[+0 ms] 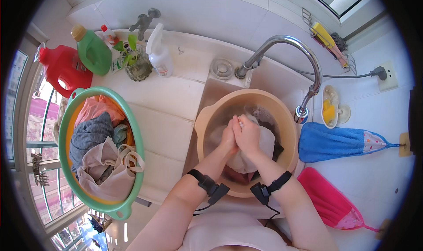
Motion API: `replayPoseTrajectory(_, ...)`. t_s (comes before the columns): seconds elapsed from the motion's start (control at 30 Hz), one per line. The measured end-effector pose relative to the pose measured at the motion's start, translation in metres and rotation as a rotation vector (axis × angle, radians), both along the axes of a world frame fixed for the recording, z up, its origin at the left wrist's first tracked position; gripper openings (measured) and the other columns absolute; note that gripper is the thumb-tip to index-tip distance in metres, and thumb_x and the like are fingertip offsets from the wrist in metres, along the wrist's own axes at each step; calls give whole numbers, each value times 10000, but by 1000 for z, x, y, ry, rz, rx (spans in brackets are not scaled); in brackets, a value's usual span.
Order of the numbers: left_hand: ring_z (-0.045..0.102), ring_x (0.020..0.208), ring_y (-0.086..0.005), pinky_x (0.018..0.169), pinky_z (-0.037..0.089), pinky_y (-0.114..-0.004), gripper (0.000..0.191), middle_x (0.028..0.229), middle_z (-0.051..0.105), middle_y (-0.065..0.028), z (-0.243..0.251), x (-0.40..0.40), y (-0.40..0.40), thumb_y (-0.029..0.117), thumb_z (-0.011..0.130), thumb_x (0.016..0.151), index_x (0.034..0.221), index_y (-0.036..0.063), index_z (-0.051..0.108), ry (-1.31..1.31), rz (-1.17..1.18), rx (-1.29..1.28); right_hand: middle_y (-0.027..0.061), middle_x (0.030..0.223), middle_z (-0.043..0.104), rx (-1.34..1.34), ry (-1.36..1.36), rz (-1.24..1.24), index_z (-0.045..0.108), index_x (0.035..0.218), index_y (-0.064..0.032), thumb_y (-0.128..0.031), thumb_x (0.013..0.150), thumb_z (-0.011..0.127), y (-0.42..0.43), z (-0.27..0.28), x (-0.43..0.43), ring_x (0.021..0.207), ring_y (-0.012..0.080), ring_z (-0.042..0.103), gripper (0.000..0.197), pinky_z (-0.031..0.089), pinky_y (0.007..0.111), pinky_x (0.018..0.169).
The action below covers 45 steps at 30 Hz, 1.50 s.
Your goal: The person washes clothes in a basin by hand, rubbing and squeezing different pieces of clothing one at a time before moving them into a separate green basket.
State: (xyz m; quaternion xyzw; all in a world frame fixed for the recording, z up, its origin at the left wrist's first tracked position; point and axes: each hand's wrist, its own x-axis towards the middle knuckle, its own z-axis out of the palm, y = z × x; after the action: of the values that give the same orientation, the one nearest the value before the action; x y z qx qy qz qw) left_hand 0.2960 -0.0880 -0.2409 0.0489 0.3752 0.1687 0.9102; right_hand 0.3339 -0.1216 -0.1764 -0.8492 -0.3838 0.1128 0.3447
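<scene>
A tan plastic basin (206, 114) stands in the sink, holding water with some suds. Pale wet cloth (266, 142) lies bunched in it, above darker and reddish fabric. My left hand (230, 135) and my right hand (248, 133) are pressed together over the middle of the basin, closed on a part of the pale cloth. Only a bit of light material shows between the fingers; the rest of the grip is hidden.
A chrome faucet (287, 39) arches over the basin's right. A green oval basket (140, 142) of clothes stands left. Behind are a red jug (62, 64), a green bottle (94, 51), a white spray bottle (160, 57) and a plant vase (137, 67). Blue (330, 142) and pink towels (327, 195) hang right.
</scene>
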Motion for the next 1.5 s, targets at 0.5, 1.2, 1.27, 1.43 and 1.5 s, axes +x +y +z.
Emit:
replayPoseTrajectory(0.5, 572, 968, -168, 831, 453, -307, 362, 1043, 604, -33, -87, -14, -23, 401, 429, 950, 1118, 107, 559, -503, 344, 288, 307, 1045, 545, 222, -195, 292, 423, 1264, 110, -82, 833, 580, -5, -26, -26, 997, 487, 502, 497, 437, 503, 848)
replayPoseTrajectory(1.2, 530, 1084, -242, 873, 471, -355, 455, 1232, 483, -123, -47, 10, -9, 296, 465, 954, 1323, 69, 328, 463, 244, 123, 242, 946, 605, -213, 250, 2, 540, 995, -52, -245, 912, 525, -34, -52, 65, 914, 427, 581, 211, 460, 475, 764)
replayPoseTrajectory(1.27, 547, 1036, -222, 832, 485, -347, 439, 1152, 510, -102, -39, 8, -8, 359, 453, 958, 1282, 78, 363, 291, 224, 83, 233, 896, 618, 19, 355, 128, 536, 963, -40, -261, 915, 533, -24, -10, 33, 874, 423, 595, 227, 464, 455, 718)
replayPoseTrajectory(1.43, 571, 970, -158, 783, 490, -341, 415, 954, 585, -47, -89, -10, -18, 491, 387, 966, 1109, 122, 511, -535, 255, 290, 206, 865, 630, 44, -76, 399, 554, 913, -39, -258, 892, 564, -16, 6, -25, 833, 396, 609, 220, 467, 452, 670)
replayPoseTrajectory(1.5, 572, 970, -152, 788, 485, -338, 406, 949, 594, -44, -81, -11, -19, 490, 385, 966, 1082, 129, 531, -823, 378, 400, 205, 814, 633, 74, -58, 207, 576, 849, -40, -286, 886, 557, -6, -16, -17, 784, 390, 614, 250, 461, 479, 649)
